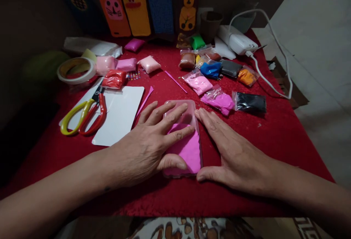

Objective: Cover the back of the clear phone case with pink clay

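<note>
A clear phone case (189, 104) lies flat on the red cloth in front of me. Bright pink clay (186, 155) is spread over its lower part, while the upper part is bare. My left hand (153, 136) rests across the case with fingers stretched out, the index finger and thumb on the clay. Along the case's right edge lies my right hand (227, 147), its fingers extended and the thumb apart near the lower right corner. Neither hand grasps anything. The left hand hides the left side of the case.
Scissors (93, 113) lie on a white board (120, 103) at left, near a tape roll (76, 70). Behind are several clay packets, including a black packet (251, 102), and a pink modelling tool (175, 82). A white cable (285, 63) loops over the table's right edge.
</note>
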Tool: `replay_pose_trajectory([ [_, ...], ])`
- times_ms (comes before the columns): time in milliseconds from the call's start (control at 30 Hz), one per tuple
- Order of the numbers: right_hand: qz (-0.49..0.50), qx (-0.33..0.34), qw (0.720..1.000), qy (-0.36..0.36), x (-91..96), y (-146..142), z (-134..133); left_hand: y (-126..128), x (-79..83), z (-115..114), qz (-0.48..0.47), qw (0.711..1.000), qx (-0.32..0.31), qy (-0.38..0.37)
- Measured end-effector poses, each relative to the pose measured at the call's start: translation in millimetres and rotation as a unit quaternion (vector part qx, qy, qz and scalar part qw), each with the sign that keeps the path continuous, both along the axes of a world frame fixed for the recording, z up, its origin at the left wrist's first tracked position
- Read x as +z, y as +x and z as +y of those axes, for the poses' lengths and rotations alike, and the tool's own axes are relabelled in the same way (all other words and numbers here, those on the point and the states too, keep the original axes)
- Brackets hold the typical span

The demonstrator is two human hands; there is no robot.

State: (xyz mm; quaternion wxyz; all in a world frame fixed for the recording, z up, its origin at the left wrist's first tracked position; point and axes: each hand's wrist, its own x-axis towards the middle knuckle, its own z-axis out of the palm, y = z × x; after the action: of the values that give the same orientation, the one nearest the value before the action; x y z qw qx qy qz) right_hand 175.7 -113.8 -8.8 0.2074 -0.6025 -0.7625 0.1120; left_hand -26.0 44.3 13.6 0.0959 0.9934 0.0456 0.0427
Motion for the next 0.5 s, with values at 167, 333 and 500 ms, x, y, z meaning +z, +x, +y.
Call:
replay_pose_trajectory([
  [167,0.003,-0.001,1.0,-0.005,-1.7,0.3,0.8,4.6,-7.7,-2.8,-0.018,0.999,-0.001,0.028],
  [333,0.005,0.001,1.0,0.003,-2.3,0.0,0.8,3.4,-3.9,-0.4,-0.01,1.0,-0.004,0.016],
  [500,0.001,-0.002,1.0,0.002,-1.4,-0.1,0.1,-3.5,4.6,2.9,-0.025,1.0,0.002,0.005],
])
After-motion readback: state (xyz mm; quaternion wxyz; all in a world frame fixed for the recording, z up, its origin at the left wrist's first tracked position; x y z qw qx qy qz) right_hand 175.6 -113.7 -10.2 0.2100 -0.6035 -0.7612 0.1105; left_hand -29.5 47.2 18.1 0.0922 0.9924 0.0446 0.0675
